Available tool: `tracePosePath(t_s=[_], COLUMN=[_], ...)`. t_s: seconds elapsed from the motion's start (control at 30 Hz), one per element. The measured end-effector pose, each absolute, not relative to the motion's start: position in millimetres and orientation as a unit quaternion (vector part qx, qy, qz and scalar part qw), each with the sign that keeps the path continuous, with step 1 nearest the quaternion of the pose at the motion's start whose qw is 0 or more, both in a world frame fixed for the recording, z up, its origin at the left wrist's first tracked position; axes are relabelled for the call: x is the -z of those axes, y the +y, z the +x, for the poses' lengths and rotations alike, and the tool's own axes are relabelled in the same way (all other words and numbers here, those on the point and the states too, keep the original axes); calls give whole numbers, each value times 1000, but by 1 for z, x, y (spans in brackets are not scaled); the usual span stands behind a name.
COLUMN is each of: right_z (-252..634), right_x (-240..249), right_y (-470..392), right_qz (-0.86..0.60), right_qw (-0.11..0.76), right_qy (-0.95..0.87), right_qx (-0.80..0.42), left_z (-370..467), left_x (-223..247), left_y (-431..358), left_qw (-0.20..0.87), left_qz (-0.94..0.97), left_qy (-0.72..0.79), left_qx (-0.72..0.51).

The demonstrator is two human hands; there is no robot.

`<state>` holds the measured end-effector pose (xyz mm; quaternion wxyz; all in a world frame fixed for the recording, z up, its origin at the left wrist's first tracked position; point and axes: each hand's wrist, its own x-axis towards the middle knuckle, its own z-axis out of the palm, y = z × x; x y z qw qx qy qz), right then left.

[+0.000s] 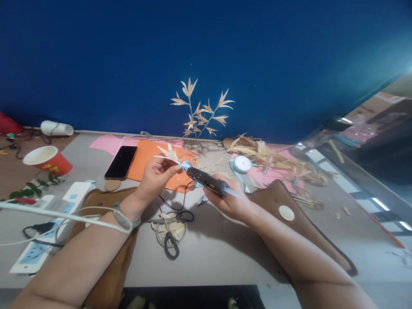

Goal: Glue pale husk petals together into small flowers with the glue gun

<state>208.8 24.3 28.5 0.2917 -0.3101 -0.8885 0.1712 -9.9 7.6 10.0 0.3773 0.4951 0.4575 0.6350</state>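
My left hand [156,176] is closed in a pinch on a pale husk flower [170,154], whose petals point up and left. Wrapped round a black glue gun [207,181], my right hand [230,199] holds the gun's nozzle against the light-blue base of the flower. Below my hands, black-handled scissors [171,245] lie on a small round dish of scraps. A roll of light-blue tape [242,164] stands right of the gun. Behind, a branch with several husk flowers [206,113] rises against the blue wall.
Orange paper [141,155] and a black phone [121,162] lie left of centre. Dried husks [273,159] are heaped at right. At left are a red paper cup [48,161], a power strip [35,249] and a white cable [64,212] crossing my left forearm.
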Motion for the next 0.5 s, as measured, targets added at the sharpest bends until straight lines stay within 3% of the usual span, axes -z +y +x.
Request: tracePosePath(t_s=[0.5], right_z=[209], right_x=[-30], right_y=[23], right_qz=[-319], right_qw=[283], right_qy=[-887], right_qx=[-180], left_z=[-12], left_x=[-8], left_y=[8], left_qw=[381], left_qz=[499], left_qy=[453], left_qx=[-633])
